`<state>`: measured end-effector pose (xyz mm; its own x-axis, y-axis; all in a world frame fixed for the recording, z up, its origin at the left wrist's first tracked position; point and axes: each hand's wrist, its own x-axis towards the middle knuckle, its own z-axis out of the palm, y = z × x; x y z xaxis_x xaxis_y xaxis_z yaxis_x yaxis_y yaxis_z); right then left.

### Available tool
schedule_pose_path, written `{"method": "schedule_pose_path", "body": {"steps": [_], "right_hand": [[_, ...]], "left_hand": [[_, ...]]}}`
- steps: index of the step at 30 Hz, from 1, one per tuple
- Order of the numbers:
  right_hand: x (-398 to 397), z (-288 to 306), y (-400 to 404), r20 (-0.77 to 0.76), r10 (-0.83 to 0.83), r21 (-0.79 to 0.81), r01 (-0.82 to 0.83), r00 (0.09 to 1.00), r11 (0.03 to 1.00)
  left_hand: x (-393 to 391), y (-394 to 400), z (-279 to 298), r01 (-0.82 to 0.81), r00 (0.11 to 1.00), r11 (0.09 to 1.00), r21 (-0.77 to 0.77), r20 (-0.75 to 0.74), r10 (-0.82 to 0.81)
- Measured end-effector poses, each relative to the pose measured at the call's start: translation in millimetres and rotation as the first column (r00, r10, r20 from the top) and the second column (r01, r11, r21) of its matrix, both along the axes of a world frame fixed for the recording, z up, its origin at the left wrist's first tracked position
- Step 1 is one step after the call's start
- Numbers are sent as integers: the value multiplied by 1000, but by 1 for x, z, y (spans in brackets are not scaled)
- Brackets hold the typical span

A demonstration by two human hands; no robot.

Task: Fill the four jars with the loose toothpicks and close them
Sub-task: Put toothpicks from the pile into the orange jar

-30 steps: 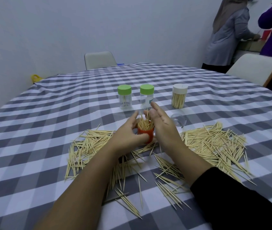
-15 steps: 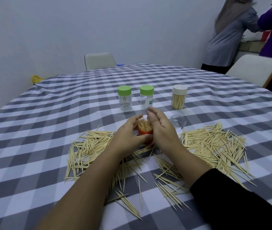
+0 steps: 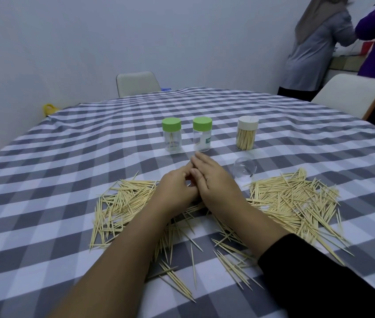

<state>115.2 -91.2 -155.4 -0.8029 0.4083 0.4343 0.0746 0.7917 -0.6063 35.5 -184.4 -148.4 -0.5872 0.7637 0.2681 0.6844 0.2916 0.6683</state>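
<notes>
Left hand [image 3: 177, 191]: we see it curled, in the middle of the table, pressed against the right hand. The fingers bend inward around something that the hands hide, so we cannot tell what the grip holds.
Right hand [image 3: 214, 182]: it lies flat over the same spot, fingers straight and together, pointing toward the green jars. The grip is released; the palm covers what is below it.
Toothpicks [image 3: 296, 200]: one big loose pile lies on the table to the right of the hands, another pile [image 3: 122, 200] to the left, and scattered ones lie under and near the forearms.
Left green jar [image 3: 171, 135]: it stands upright behind the hands, lid on, with only a few toothpicks inside.
Right green jar [image 3: 202, 134]: it stands just beside the left green jar, lid on, with a label on the side; it looks nearly empty.
White jar [image 3: 246, 133]: it stands to the right of the green jars, lid on, full of toothpicks.
Clear lid [image 3: 245, 172]: a clear round piece lies on the table just to the right of the right hand, near the big pile.
Table [image 3: 67, 157]: it is round, with a grey and white checked cloth.
Background: two chairs [image 3: 137, 83] stand behind the table, and two people [image 3: 315, 42] stand at the far right, backs toward us.
</notes>
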Motion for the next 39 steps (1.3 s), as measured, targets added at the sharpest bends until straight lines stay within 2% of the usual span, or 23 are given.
{"method": "schedule_pose_path", "body": {"steps": [3, 7, 10, 13, 15, 19, 23, 25, 27, 29, 31, 33, 37, 39], "right_hand": [[1, 1, 0, 62, 29, 56, -33, 998, 998], [4, 5, 1, 42, 27, -1, -27, 999, 1000], [5, 6, 3, 118, 110, -144, -92, 987, 985], [8, 13, 2, 56, 146, -338, -119, 988, 934], [12, 21, 3, 30, 115, -355, -96, 993, 930], [27, 41, 10, 104, 37, -329, -1, 994, 944], [51, 56, 18, 341, -71, -229, 156, 938, 961], [63, 63, 17, 497, -93, -122, 175, 863, 977], [76, 67, 12, 666, -80, -6, 113, 741, 994], [86, 68, 6, 790, -70, 63, 33, 610, 997], [93, 69, 1, 832, -56, 71, -5, 551, 997], [96, 67, -4, 838, -36, 57, -23, 544, 998], [97, 58, -12, 822, -52, 72, -13, 568, 997], [96, 54, -14, 803, -62, 75, 2, 592, 997]], "left_hand": [[1, 0, 1, 0, 1000, 1000, -2, 2, 0], [0, -1, 1, -42, 993, 999, -24, 110, 44], [-1, -1, 1, -21, 998, 999, -47, 52, 24], [-1, -2, 2, 2, 1000, 997, -80, 23, 0], [0, -3, 5, 8, 999, 994, -107, 35, -5], [4, -12, 16, -5, 998, 989, -145, 67, 15], [7, -33, 31, -54, 998, 987, -153, 21, 58], [7, -45, 35, -84, 996, 987, -134, 3, 85], [9, -57, 37, -92, 995, 988, -127, -43, 87], [12, -68, 39, -33, 998, 985, -172, -54, 24], [16, -78, 40, 73, 997, 962, -261, -3, -77], [21, -87, 41, 174, 985, 919, -354, 58, -164], [34, -97, 40, 339, 939, 797, -500, 130, -319], [39, -99, 37, 376, 919, 747, -548, 116, -377]]}}
